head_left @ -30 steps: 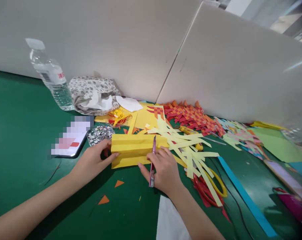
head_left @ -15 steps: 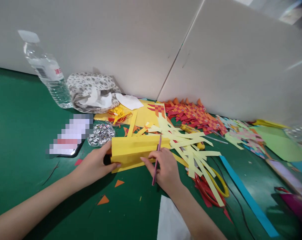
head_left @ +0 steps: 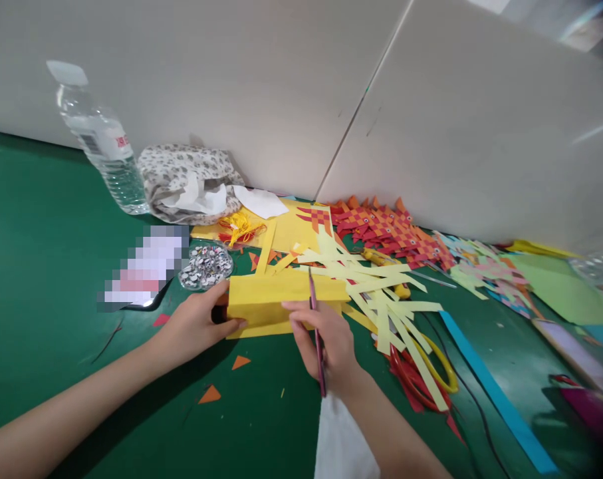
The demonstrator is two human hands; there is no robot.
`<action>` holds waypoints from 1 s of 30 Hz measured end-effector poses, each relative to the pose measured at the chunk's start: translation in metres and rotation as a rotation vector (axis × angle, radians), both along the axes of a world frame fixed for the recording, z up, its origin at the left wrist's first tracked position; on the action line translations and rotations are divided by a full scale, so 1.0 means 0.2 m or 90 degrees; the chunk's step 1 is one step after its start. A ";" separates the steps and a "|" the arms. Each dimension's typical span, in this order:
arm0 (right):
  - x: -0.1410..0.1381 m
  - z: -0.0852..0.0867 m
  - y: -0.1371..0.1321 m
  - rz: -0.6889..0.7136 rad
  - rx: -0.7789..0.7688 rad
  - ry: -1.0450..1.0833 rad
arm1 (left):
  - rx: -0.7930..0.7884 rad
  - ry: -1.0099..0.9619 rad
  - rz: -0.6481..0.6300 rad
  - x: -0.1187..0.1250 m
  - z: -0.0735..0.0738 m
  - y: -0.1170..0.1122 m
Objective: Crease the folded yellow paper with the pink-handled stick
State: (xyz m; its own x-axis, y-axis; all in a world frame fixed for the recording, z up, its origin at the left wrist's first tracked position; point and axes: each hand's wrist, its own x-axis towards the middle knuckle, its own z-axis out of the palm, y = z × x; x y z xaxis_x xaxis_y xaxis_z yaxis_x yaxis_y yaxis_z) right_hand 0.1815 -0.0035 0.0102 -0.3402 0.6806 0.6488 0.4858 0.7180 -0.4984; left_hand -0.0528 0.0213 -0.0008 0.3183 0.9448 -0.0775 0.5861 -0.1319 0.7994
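A folded sheet of yellow paper (head_left: 271, 293) stands creased lengthwise in front of me, just above the green table. My left hand (head_left: 201, 322) pinches its left end, thumb on the near face and fingers behind. A thin purple pencil (head_left: 318, 336) is held in my right hand (head_left: 328, 339), its tip pointing up and away over the paper. The right fingers are at the sheet's near face; whether they touch it I cannot tell. Past the paper lie pale yellow strips (head_left: 381, 286) and a yellow cutter knife (head_left: 378, 258).
At left are a water bottle (head_left: 104, 143), a phone (head_left: 146, 269), a patterned tissue pouch (head_left: 189, 173) and a dish of googly eyes (head_left: 206, 265). Woven red-orange paper fish (head_left: 381, 226) pile against the wall. Red-and-yellow-handled scissors (head_left: 415, 372) and a blue strip (head_left: 495, 389) lie right.
The pencil has tilted, with its tip swinging left and its lower end right. My right index finger has straightened across the paper's fold. The left hand keeps its grip.
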 end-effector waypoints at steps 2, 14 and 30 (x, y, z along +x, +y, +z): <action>0.01 0.00 0.03 -0.042 0.084 -0.062 | -0.014 -0.016 -0.005 0.00 0.00 0.00; 0.08 -0.03 0.09 -0.160 0.048 -0.123 | -0.052 -0.105 -0.001 -0.01 0.00 0.00; 0.00 -0.04 0.07 -0.060 -0.019 -0.236 | -0.017 -0.033 -0.011 0.00 0.03 -0.03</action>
